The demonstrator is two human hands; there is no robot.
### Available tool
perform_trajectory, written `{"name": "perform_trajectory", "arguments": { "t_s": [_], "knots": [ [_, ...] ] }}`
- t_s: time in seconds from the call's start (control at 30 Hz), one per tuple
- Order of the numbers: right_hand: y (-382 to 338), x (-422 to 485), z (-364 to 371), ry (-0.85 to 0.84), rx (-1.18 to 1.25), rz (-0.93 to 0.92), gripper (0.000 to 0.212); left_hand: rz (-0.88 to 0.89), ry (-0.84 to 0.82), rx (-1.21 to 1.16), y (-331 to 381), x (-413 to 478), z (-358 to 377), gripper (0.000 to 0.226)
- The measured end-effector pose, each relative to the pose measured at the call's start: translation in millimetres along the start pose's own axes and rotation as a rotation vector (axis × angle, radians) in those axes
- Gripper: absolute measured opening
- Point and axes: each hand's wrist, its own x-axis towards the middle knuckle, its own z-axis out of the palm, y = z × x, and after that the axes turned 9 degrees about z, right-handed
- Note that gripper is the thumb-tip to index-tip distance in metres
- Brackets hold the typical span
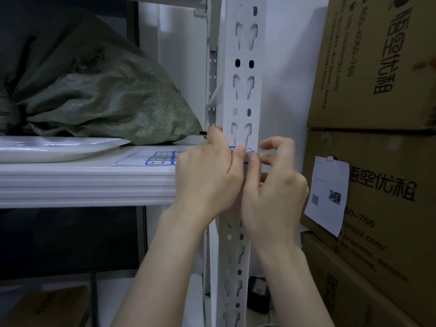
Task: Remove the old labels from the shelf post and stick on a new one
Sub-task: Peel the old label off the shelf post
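Note:
The white perforated shelf post (243,90) rises through the middle of the view. At shelf height a white label with a blue border (247,149) sits on the post's face, mostly covered by my thumbs. My left hand (207,175) is curled into a fist with its thumb pressed on the label's left part. A small black tip, perhaps a pen (203,132), sticks out of that fist. My right hand (273,185) presses its thumb on the label's right part, its other fingers loosely curled and holding nothing. A sheet of blue-bordered labels (158,159) lies on the shelf (82,182).
A green woven sack (106,97) and a white plate (54,147) sit on the shelf to the left. Stacked cardboard boxes (377,67) stand close on the right, one with a paper slip (328,194) taped on. A dark gap lies under the shelf.

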Motion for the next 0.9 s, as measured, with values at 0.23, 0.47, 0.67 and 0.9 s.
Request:
{"name": "perform_trajectory", "arguments": {
  "t_s": [0.23, 0.47, 0.67, 0.9],
  "knots": [
    [2.2, -1.4, 4.1, 0.023, -0.065, 0.007, 0.014, -0.003, -0.002, 0.015, -0.9, -0.4, 0.7, 0.026],
    [0.2, -3.2, 4.2, 0.019, -0.059, 0.048, 0.008, 0.000, 0.020, 0.023, -0.8, -0.1, 2.5, 0.027],
    [1.1, -2.8, 2.8, 0.017, -0.046, 0.066, 0.008, 0.001, 0.021, 0.026, -1.3, 0.4, 2.5, 0.026],
    [2.3, -3.0, 3.9, 0.003, -0.029, 0.100, 0.007, 0.004, 0.022, 0.023, -0.6, -0.1, 2.8, 0.025]
  ]
}}
